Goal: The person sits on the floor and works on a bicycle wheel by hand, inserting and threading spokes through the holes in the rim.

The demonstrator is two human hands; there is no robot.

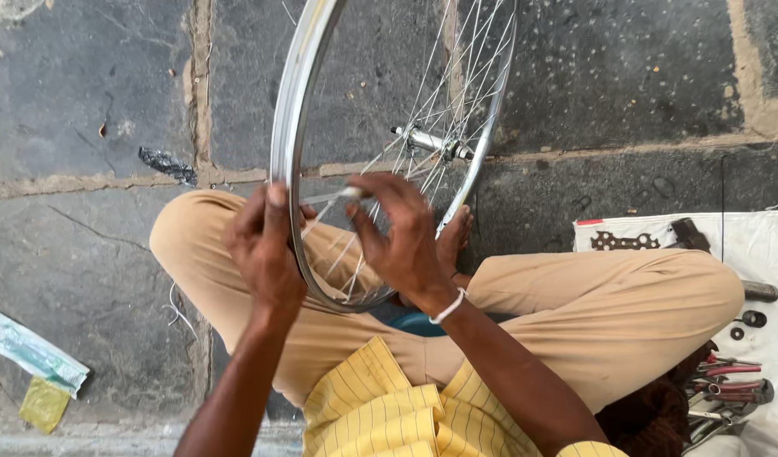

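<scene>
At nine o'clock, low on the stone floor (84,110): a pale plastic wrapper (33,351) with a yellow scrap (43,404) just beside it. Nearer the middle, left hand (266,254) clamped on the bicycle wheel (300,127), thumb laid up along the outer face of the rim at about seven o'clock on the hoop. Wheel held upright over crossed legs in tan trousers (592,313), leaning away toward twelve o'clock, lowest arc dipping into the lap. Just right of the rim, right hand (401,241) reaching in among the spokes, fingertips pinched on a thin spoke-like rod (338,195); white band at that wrist. Hub (431,142) at one o'clock from the hands. Probably light and stiff in the hoop, smooth and somewhat slippery metal; spokes thin, likely easy to bend, so best gripped at the rim. At three o'clock, a white cloth (761,245) bearing a flat multi-hole wrench (624,242), small rings, and red-handled pliers (727,381).
</scene>
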